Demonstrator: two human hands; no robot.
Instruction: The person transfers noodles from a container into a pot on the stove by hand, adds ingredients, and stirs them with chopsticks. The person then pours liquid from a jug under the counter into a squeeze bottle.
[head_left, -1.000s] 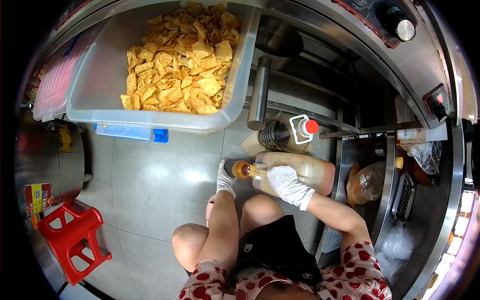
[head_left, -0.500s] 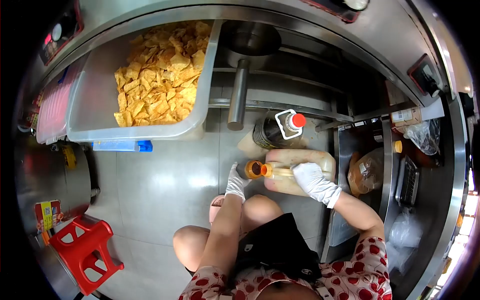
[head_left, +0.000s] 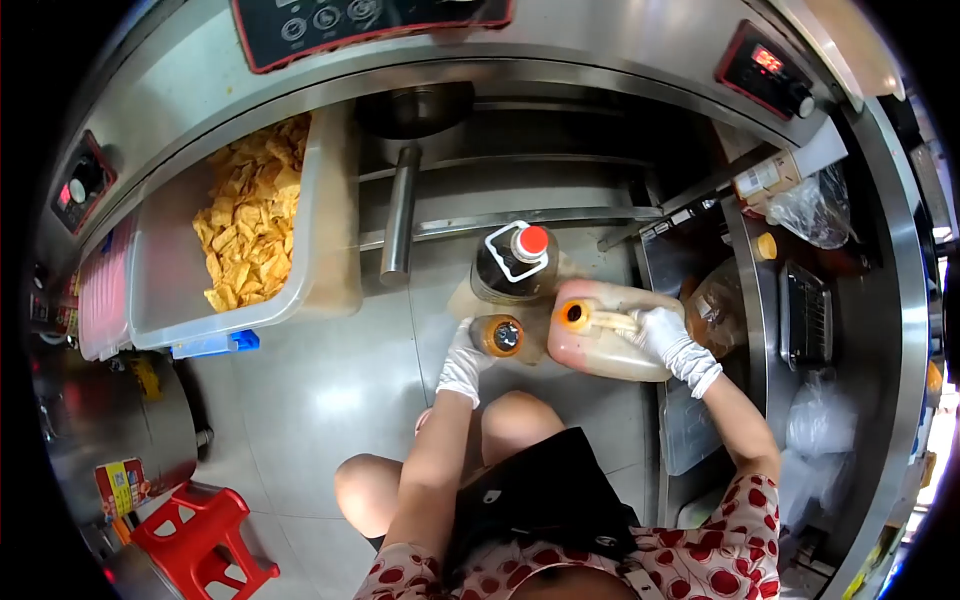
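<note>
My left hand (head_left: 464,362), in a white glove, is closed around a small bottle (head_left: 497,336) with an orange rim and dark contents. White-gloved too, my right hand (head_left: 662,336) grips the handle of a big pale plastic jug (head_left: 612,350). The jug's orange-ringed mouth points upward and is uncapped, a short way right of the bottle and not touching it. Just behind these two stands a large dark bottle (head_left: 497,278) with a red cap and a white carrying handle; neither hand touches it.
A plastic tub (head_left: 322,250) of yellow chips is at the left, beside a dark pan (head_left: 410,112) whose handle sticks out. A red stool (head_left: 205,535) stands at lower left. Metal shelving (head_left: 765,330) with bags and boxes runs along the right, under a steel counter (head_left: 600,50).
The jug has gone from tipped, its mouth at the small bottle's opening, to mouth-up and apart from it. My view has shifted, so the tub and pan appear further left.
</note>
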